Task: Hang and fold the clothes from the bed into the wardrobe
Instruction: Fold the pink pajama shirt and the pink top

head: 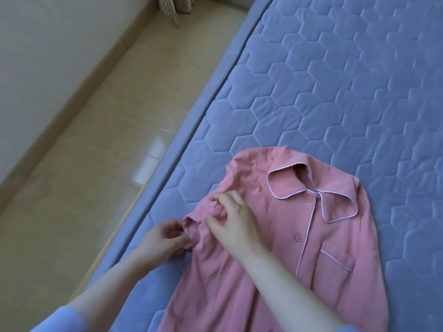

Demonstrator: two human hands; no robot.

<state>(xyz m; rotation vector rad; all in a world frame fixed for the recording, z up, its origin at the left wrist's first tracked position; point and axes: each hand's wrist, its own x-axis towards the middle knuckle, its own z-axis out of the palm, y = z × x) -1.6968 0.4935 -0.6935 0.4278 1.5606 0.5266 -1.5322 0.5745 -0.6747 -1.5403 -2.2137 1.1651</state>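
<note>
A pink pyjama shirt with white piping, buttons and a chest pocket lies front-up on the blue quilted bed, collar pointing away from me. Its left side is folded inward. My left hand pinches the bunched fabric at the shirt's left edge. Just beyond it, my right hand hovers over the folded sleeve area with fingers curled, thumb and forefinger pinching a small bit of cloth. The shirt's lower hem runs out of the frame at the bottom.
The bed's left edge runs diagonally, with shiny beige floor tiles beside it. A pale wall with a skirting board lies further left. Curtain hems hang at the top. No wardrobe is in view.
</note>
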